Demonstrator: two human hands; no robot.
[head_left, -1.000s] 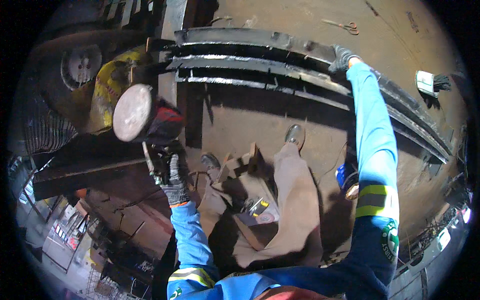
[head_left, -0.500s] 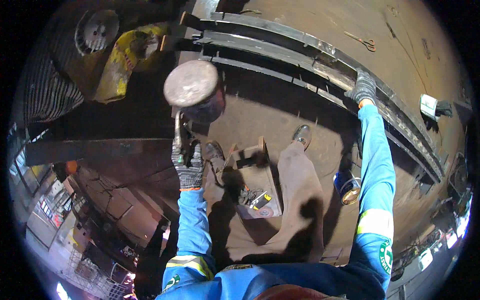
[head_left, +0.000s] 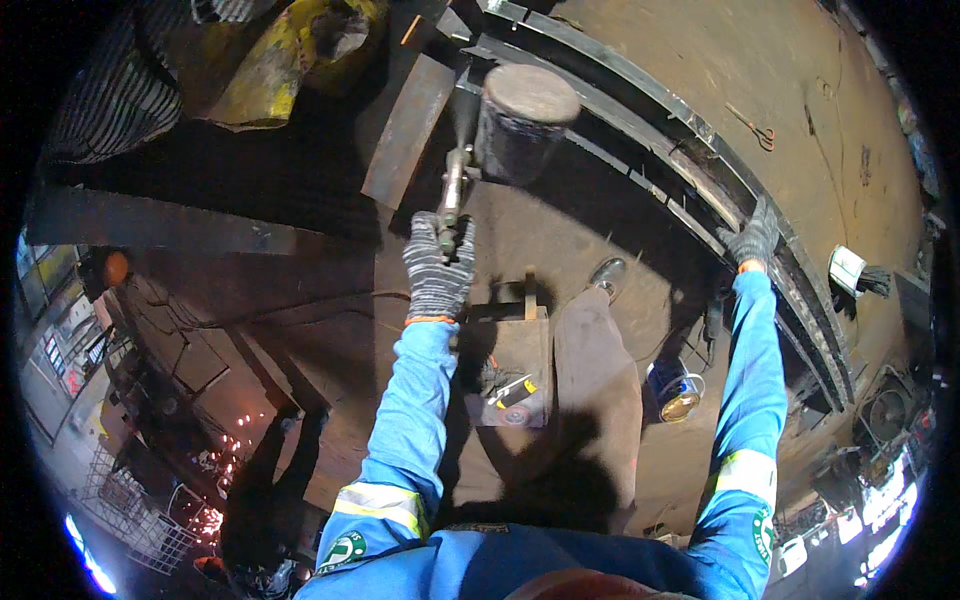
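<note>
My left gloved hand (head_left: 438,285) is closed around a spray gun (head_left: 455,188). A large dark cup with a flat, pale round top (head_left: 530,95) sits at the gun's front. Pale mist shows ahead of the nozzle, toward the near end of the long dark steel bars (head_left: 620,125), which lie side by side. Over at the right, my right gloved hand (head_left: 752,240) grips one of these bars, its thumb and fingers on opposite edges. The undersides of those fingers are hidden.
Between my legs stands a small wooden stool (head_left: 530,350) with a yellow-black tool on it. A paint can (head_left: 678,392) is beside my right leg. Scissors (head_left: 755,128) and a white container (head_left: 846,268) lie beyond the bars. A flat steel piece (head_left: 408,135) is at left; sparks fly lower left.
My left hand has carried the spray gun rightward, up to the bars, and mist now shows at it. My right hand stays on the bar while the whole view has turned.
</note>
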